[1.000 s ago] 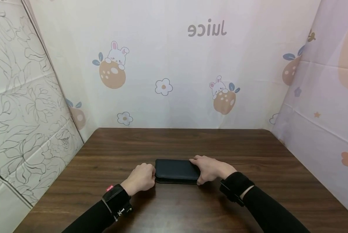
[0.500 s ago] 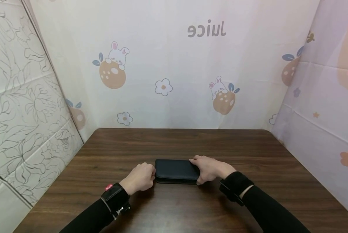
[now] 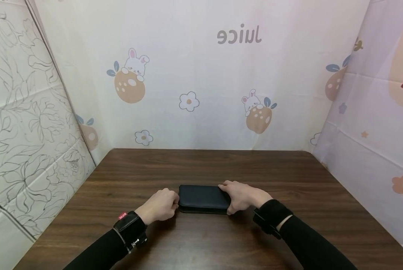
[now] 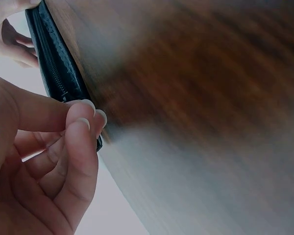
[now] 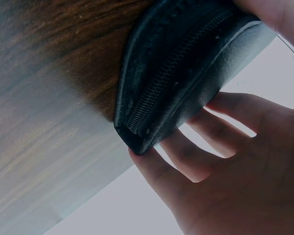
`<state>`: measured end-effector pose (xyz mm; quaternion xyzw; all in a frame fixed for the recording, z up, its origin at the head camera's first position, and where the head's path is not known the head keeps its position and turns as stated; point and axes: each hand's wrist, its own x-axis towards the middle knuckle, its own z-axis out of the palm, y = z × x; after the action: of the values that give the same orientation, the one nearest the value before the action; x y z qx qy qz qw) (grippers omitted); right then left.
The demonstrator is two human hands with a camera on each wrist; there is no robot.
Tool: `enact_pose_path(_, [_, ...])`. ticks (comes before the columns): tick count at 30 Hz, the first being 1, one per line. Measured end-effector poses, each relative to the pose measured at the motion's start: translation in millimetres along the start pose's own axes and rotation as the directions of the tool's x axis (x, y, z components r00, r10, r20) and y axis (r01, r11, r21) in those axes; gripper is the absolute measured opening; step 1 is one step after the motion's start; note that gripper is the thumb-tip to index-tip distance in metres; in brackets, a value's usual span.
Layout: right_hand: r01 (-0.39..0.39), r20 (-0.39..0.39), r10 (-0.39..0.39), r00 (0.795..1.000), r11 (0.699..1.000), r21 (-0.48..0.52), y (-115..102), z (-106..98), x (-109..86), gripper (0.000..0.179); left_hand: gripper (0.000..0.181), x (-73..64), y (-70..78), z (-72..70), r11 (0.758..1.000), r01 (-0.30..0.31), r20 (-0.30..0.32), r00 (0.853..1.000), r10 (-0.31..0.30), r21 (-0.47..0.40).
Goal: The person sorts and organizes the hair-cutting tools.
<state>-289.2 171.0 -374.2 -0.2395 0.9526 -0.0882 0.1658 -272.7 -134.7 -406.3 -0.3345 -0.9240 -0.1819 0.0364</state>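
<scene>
A black zip wallet (image 3: pixel 201 197) lies flat on the dark wooden table, its zipped edge facing me. At its left end my left hand (image 3: pixel 161 205) has curled fingers. In the left wrist view, that hand's thumb and fingertips (image 4: pixel 81 132) pinch together beside the zipper slider (image 4: pixel 64 96); the zipper pull itself is hidden by them. My right hand (image 3: pixel 243 195) grips the wallet's right end, thumb at the near edge and fingers round the far side. Zipper teeth (image 5: pixel 161 78) run along the wallet's edge in the right wrist view.
The brown wooden table (image 3: pixel 201 165) stretches round the wallet on all sides. Behind it hangs a pale curtain (image 3: pixel 215 67) with fruit and rabbit prints. Further curtains stand at the left (image 3: pixel 26 112) and right (image 3: pixel 373 112). Black camera bands circle both wrists.
My left wrist has shifted slightly left while the fingers stay at the wallet's left end. The right hand keeps its grip, and the wallet stays practically in place.
</scene>
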Motion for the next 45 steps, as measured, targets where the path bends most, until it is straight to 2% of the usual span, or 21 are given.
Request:
enact_pose_path(13, [-0.003, 0.005, 0.003, 1.000, 1.000, 0.014, 0.2, 1.9, 0.3, 0.087, 0.028, 0.9, -9.5, 0.0, 0.998, -0.028, 0.021, 0.999, 0.029, -0.062])
enact_pose_path(26, [-0.007, -0.001, 0.007, 1.000, 1.000, 0.014, -0.2, 1.9, 0.2, 0.087, 0.036, 2.3, -12.4, 0.4, 0.998, -0.034, 0.015, 0.999, 0.035, -0.050])
enact_pose_path(37, [-0.008, -0.007, 0.008, 1.000, 1.000, 0.010, -0.4, 1.0, -0.5, 0.088, 0.033, 4.9, -11.1, 0.5, 1.000, 0.002, 0.017, 1.000, -0.002, -0.009])
enact_pose_path(45, [-0.003, -0.002, 0.003, 1.000, 1.000, 0.009, -0.3, 1.5, 0.3, 0.087, 0.038, 5.5, -10.9, 0.5, 0.999, 0.017, 0.006, 1.000, -0.017, -0.030])
